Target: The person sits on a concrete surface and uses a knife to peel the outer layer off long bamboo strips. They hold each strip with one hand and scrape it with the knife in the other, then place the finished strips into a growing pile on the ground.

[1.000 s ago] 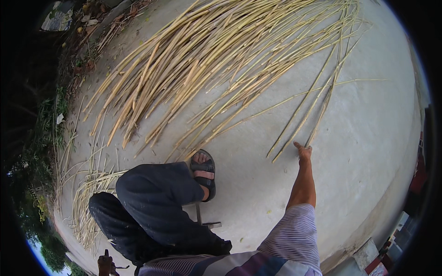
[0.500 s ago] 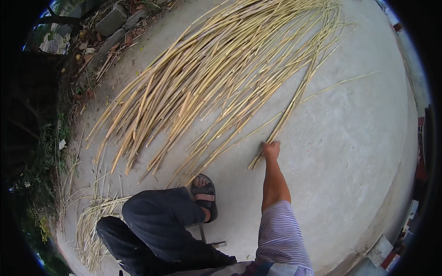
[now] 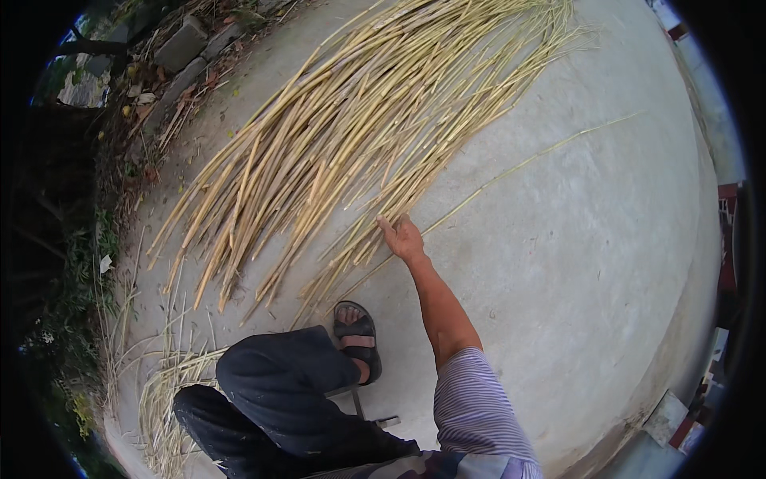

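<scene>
A large spread of long, dry, yellow-brown stalks (image 3: 319, 144) lies slanting over the concrete. At its near right edge, my right hand (image 3: 405, 239) is closed round a few stalks (image 3: 416, 191), with the thumb on the left side. Their cut ends lie among others just beyond my foot. The fingertips are partly hidden. One thin single stalk (image 3: 519, 166) runs apart on the right and passes under the hand. My left hand is out of view.
My sandalled foot (image 3: 357, 339) stands close to the near stalk ends. Thinner straw (image 3: 171, 391) lies at the lower left beside my knees. Concrete blocks (image 3: 182, 44), leaves and plants line the left edge. Grey concrete floor (image 3: 574, 263) stretches to the right.
My right hand has moved left and slightly away from me, carrying its few stalks against the main spread. The thin single stalk stays apart on the right.
</scene>
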A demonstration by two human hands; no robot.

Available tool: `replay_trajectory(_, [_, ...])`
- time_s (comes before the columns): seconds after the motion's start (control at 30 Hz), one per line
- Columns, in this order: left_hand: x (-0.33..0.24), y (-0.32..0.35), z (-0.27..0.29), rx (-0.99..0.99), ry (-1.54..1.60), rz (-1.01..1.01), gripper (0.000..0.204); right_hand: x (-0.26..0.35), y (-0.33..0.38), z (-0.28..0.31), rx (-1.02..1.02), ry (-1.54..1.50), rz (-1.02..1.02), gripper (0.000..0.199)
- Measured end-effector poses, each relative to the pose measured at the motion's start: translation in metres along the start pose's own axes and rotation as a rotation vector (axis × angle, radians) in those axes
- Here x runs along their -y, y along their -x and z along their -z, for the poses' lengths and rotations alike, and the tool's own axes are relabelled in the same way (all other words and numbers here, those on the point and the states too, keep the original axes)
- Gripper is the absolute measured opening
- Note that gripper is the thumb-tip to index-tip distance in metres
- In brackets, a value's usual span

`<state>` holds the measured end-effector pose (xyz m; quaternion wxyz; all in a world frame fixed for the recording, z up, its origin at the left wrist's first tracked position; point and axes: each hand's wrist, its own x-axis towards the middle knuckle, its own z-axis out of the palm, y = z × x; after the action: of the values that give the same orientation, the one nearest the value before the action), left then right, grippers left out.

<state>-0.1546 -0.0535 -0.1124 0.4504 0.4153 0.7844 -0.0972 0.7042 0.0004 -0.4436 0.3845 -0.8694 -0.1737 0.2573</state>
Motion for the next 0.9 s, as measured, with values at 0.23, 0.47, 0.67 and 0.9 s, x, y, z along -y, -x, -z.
replay_trajectory(0.23, [-0.002,-0.001,0.0,-0.037,0.056,0.08,0.027,-0.103,-0.009,-0.034,-0.402,-0.279,-0.117,0.04])
replay_trajectory(0.47, [0.023,-0.01,-0.007,-0.051,0.113,0.047,0.026,-0.104,0.007,-0.042,-0.214,0.111,-0.445,0.042])
replay_trajectory(0.67, [0.028,-0.021,-0.005,-0.055,0.094,0.109,0.023,-0.086,0.001,-0.04,-0.228,0.208,-0.511,0.041])
replay_trajectory(0.9, [0.059,-0.024,-0.005,-0.03,0.153,0.093,0.024,-0.071,-0.015,-0.029,-0.471,0.234,-0.178,0.033])
